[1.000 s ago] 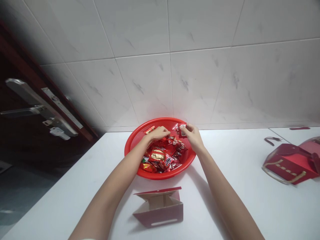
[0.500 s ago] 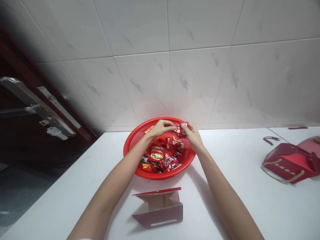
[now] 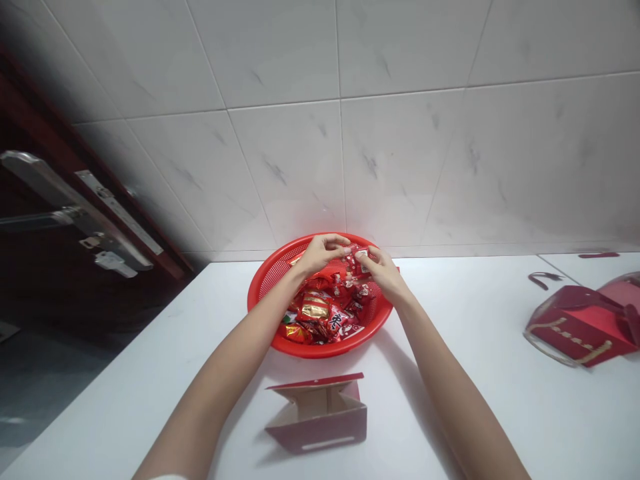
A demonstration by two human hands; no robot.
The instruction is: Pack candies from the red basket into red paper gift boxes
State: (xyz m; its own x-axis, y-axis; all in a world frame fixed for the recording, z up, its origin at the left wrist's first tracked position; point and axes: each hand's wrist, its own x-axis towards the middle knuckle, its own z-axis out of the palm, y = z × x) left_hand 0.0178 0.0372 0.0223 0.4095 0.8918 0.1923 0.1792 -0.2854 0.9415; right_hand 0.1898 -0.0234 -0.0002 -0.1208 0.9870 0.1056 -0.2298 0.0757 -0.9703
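Over the far side of a red plastic basket (image 3: 260,287), both my hands meet at a small red wrapped candy (image 3: 358,261). My right hand (image 3: 384,272) pinches the candy's right side between thumb and fingers. At its left edge, the thumb and fingertips of my left hand (image 3: 324,253) close on the wrapper. Beneath them lies a heap of wrapped candies, among them a gold-banded piece (image 3: 315,308) and a pink packet with dark lettering (image 3: 337,317). A red cardboard box (image 3: 320,427) stands with its top open in front of the basket.
Red boxes with rope handles (image 3: 575,327) stand on the white table (image 3: 465,300) at the right. Near them lies a dark red strip (image 3: 545,277). A tiled wall (image 3: 400,167) rises behind, and a door with keys (image 3: 113,261) is at the left.
My right hand has moved slightly left and down with the candy, closer to my left hand. The basket and the open box stay in place.
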